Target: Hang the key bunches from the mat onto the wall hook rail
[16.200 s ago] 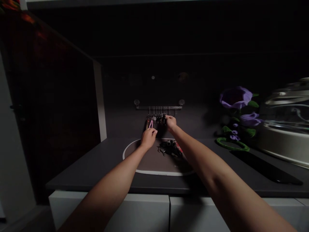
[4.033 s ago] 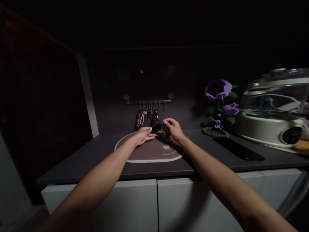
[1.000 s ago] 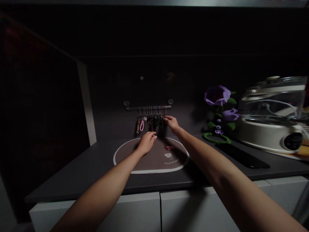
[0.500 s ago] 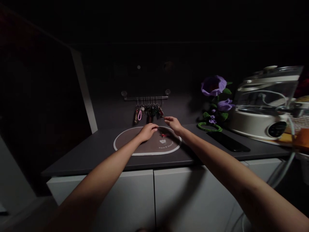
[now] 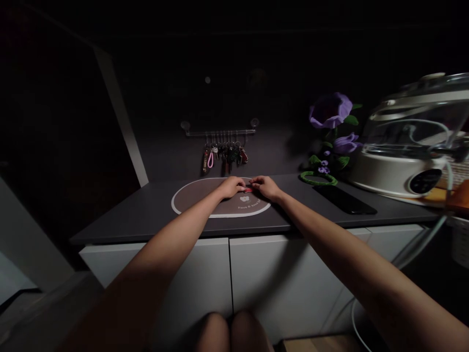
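Note:
Both hands meet over an oval brown mat (image 5: 194,198) with a white rim on a dark counter. My left hand (image 5: 230,187) and my right hand (image 5: 266,187) pinch a small red tag (image 5: 248,189) between their fingertips, low on the mat. Whether a key hangs on the tag is too dark to tell. Behind the mat, a clear rail (image 5: 220,132) on the wall carries several bunches of keys (image 5: 224,155), one with a pink loop.
Purple fabric flowers (image 5: 331,129) with a green ring base stand at the right. A dark flat phone-like slab (image 5: 344,199) lies beside them. A white cooker with a clear lid (image 5: 406,146) fills the far right. White cabinet doors (image 5: 264,274) run below the counter; my knees show at the bottom.
My right hand left the key rail and came down to the mat. Both hands now close on the red tag that lay there. The camera has dropped lower and pulled back.

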A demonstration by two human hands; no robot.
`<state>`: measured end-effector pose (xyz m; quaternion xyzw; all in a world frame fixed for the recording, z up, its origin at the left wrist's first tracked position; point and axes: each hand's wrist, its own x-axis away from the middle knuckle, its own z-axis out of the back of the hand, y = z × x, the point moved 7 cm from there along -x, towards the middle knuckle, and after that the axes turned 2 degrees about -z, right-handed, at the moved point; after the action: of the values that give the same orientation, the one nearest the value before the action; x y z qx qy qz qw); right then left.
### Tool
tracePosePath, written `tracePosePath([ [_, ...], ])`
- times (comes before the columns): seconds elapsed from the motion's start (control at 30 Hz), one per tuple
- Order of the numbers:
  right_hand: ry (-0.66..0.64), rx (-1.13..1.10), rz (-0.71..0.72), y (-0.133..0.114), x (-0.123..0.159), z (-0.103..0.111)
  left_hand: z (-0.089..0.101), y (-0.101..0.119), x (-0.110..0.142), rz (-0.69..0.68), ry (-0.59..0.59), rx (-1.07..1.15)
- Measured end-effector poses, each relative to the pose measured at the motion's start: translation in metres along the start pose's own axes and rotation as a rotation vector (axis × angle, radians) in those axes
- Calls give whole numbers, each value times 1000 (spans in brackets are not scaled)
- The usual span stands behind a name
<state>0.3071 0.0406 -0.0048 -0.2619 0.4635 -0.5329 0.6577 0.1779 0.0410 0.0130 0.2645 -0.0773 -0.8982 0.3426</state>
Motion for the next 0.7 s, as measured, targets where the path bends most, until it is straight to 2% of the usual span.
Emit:
tracePosePath([
  [0.13, 24, 216, 72, -8, -2, -1, -2, -5, 2, 19, 40, 16],
  [0.37, -52, 515, 245, -28, 2, -14, -1, -10, 1, -7, 72, 14],
  [0.53, -90, 545, 281, -31, 3, -18, 7, -11, 2, 21, 173, 14],
  [0.7, -69, 440, 305, -34, 3, -16, 14, -9, 3, 43, 250, 61],
])
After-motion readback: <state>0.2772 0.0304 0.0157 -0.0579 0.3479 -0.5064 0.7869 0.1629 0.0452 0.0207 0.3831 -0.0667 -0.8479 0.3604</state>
